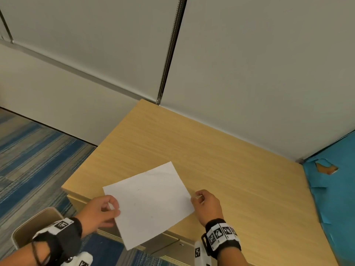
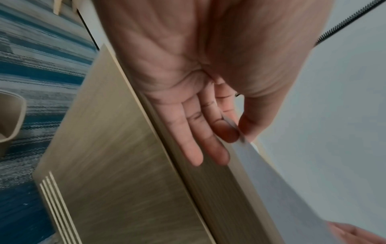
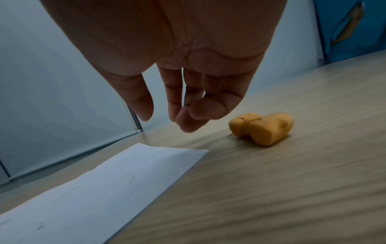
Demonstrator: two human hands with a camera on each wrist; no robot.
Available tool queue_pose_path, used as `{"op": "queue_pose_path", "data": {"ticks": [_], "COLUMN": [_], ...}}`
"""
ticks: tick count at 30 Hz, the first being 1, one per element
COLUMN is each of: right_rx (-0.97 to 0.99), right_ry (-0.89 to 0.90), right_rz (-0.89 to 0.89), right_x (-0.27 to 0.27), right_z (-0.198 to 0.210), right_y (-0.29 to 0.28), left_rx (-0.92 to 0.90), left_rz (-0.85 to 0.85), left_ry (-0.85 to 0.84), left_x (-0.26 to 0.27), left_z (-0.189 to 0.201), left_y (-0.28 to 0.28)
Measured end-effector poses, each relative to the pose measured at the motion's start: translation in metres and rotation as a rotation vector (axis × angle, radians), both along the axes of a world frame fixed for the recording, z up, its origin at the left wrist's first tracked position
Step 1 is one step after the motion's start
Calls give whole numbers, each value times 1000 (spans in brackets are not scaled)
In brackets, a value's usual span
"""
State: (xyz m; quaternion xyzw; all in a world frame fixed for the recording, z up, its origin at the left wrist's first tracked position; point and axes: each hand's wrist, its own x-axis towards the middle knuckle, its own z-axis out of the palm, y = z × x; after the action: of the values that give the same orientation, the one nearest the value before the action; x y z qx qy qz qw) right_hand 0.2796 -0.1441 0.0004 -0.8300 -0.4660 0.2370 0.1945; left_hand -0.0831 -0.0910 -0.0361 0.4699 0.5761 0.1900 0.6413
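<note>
A beige bin (image 1: 38, 213) with rounded corners stands on the striped blue-grey carpet (image 1: 34, 150), below the desk's left end. The left hand (image 1: 99, 210) pinches the left edge of the sheet (image 1: 151, 202); the left wrist view shows the thumb and first fingers (image 2: 226, 132) closed on the thin edge, the other fingers lying straight. The sheet is plain white paper, smooth and flat, with a few faint dark marks. Its far part is over the desk (image 1: 211, 150) and its near corner juts past the front edge, over the carpet.

The right hand (image 1: 207, 206) hovers just beside the sheet's right edge. Its fingers are loosely curled and grip nothing; the right wrist view shows the paper corner below them, apart. Beyond those fingers a small orange lump (image 3: 261, 128) lies on the desk, soft-looking, rounded and creased like clay. At the far right a torn blue cover (image 1: 336, 179) laps the desk's pale wood-grain laminate.

Risks, as I judge them: held at one edge only, the limp sheet may sag, crease, or slide off the slick front edge toward the bin. A hard pinch could crumple it. A right hand reaching low might knock the lump, or press it under the paper and stain it.
</note>
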Motion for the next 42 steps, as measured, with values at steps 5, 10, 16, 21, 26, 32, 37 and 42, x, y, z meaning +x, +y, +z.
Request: {"op": "queue_pose_path", "data": {"ticks": [5, 10, 16, 21, 26, 32, 37, 42], "right_rx": [-105, -102, -49, -38, -158, -190, -42, -246], "right_ry": [-12, 17, 174, 74, -35, -27, -53, -249], "right_rz": [58, 72, 0, 140, 325, 339, 93, -127], "right_x": [-22, -43, -59, -62, -59, -45, -11, 32], "right_z": [-5, -14, -21, -23, -22, -16, -6, -6], "right_y": [-4, -8, -8, -10, -14, -11, -18, -27], "left_rx": [29, 139, 197, 272, 343, 382, 417, 503], "left_rz": [78, -5, -13, -186, -343, -437, -488, -556], "left_ry": [33, 152, 199, 318, 431, 512, 534, 652], "left_x": [-31, -49, -44, -33, -17, -9, 8, 18], "left_z": [3, 0, 10, 13, 21, 24, 28, 30], "left_y": [-1, 8, 25, 33, 52, 67, 75, 72]}}
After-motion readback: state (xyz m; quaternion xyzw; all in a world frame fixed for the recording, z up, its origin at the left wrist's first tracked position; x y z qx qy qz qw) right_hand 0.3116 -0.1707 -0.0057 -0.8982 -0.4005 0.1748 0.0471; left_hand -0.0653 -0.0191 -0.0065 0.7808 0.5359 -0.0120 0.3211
